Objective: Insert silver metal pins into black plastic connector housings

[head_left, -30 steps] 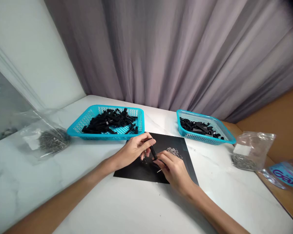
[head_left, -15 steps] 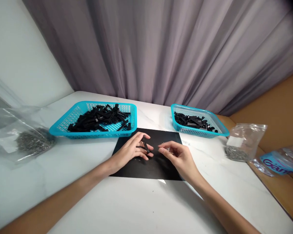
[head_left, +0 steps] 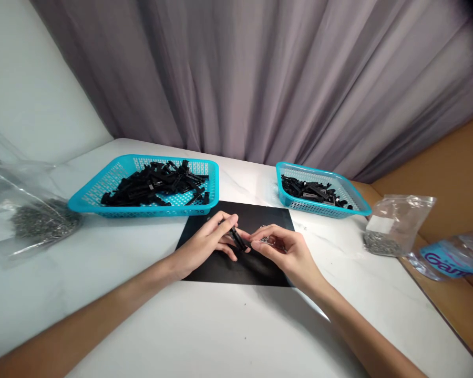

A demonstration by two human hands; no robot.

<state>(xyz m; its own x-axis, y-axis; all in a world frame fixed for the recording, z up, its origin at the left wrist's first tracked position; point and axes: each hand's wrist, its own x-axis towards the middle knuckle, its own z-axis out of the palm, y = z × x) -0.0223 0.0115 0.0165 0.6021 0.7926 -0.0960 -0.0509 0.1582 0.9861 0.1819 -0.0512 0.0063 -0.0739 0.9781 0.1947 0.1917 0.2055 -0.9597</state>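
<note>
Over the black mat [head_left: 208, 273], my left hand [head_left: 211, 236] grips a slim black plastic part [head_left: 237, 240] between thumb and fingers, tilted down to the right. My right hand [head_left: 286, 247] is closed in a pinch, its fingertips close against the part's right side. Whatever it pinches is too small to make out. Small shiny metal pieces [head_left: 265, 239] show by the right fingers, partly hidden by that hand.
A blue basket [head_left: 142, 211] of black plastic parts stands back left, another blue basket [head_left: 319, 210] back right. Clear bags of small metal pieces lie at left [head_left: 43, 223] and right [head_left: 384, 244]. A plastic bottle [head_left: 449, 257] lies far right, before a grey curtain [head_left: 236, 79].
My right hand has moved left, so its fingertips now meet the black plastic part. My left thumb and fingers have closed more firmly around that part. The view has shifted slightly.
</note>
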